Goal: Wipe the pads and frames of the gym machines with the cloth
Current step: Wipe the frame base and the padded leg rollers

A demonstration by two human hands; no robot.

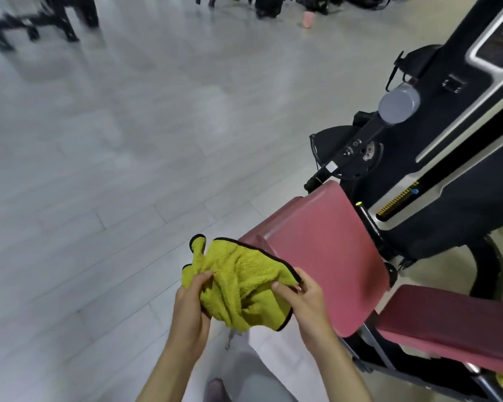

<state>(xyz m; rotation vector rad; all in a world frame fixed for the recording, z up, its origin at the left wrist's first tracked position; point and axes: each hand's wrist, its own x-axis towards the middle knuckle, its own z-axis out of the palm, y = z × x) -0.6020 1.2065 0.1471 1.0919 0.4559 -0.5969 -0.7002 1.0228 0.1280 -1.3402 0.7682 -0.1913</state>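
Yellow-green cloth (pixel 241 285): a fluffy microfibre piece with a black bound edge, bunched and held in the air between 2 hands, just left of the red seat pad and above the pale floor.
Left hand (pixel 190 310): closed on the cloth's left side, with the thumb pressed over the fabric and the fingers hidden beneath it.
Right hand (pixel 301 300): clamped on the cloth's right edge, the black binding pinched under the thumb.
Red seat pad (pixel 325 256): a smooth vinyl pad, tilted, its near-left corner just behind the cloth; no contact between the 2 can be made out.
Second red pad (pixel 453 323): darker, set to the right of the first at the right edge of the view, carried on a black frame.
Machine frame (pixel 459 146): black with silver trim, standing behind the pads at the upper right; a grey round knob (pixel 399 103) sits on an arm of it.
Floor (pixel 128 140): pale grey planks, with other dark machines blurred along the top edge.
Pink object (pixel 307 19): small, on the floor far back, too blurred to be identified.
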